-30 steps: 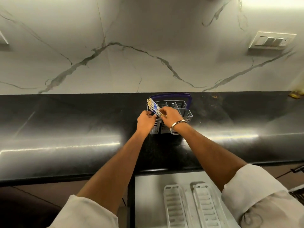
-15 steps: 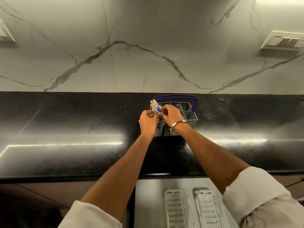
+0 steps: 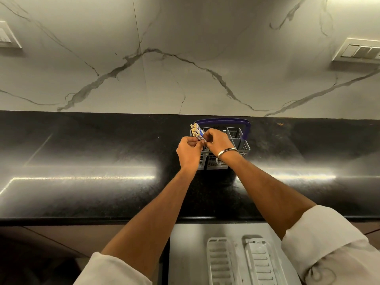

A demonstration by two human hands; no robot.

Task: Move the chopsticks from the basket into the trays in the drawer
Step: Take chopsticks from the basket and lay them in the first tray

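1. Far left, on the marble wall: a pale switch plate [image 3: 8, 37], cut off by the frame edge.
2. Black glossy bench [image 3: 82, 165] across the full width, with bright streaks of reflected light.
3. Left hand [image 3: 188, 152] over the near left corner of the basket, fingers curled, pinching the lower part of the chopstick bundle.
4. Chopsticks [image 3: 197, 131]: a tight bundle, cream-coloured blunt ends pointing up and left, blue-and-white patterned bands just below the ends. Standing tilted in the left end of the basket, upper ends above the rim. Lower shafts hidden behind the hands; exact compartment not discernible.
5. Right hand [image 3: 218, 141] touching the left hand, fingertips closed on the same bundle from the right side. Metal bangle [image 3: 226, 153] on the wrist.
6. Basket [image 3: 243, 148]: grey slotted plastic, divided into compartments, dark blue handle arched over the far side. Resting on the bench near the wall.
7. Below the bench edge: open drawer [image 3: 185, 254] with pale grey floor, holding two white slotted trays [image 3: 220, 264] side by side, lengthwise toward the camera.
8. Lower right: rolled white sleeve [image 3: 324, 243] overlapping the drawer's right side.
9. Far right on the wall: second switch plate [image 3: 359, 51].
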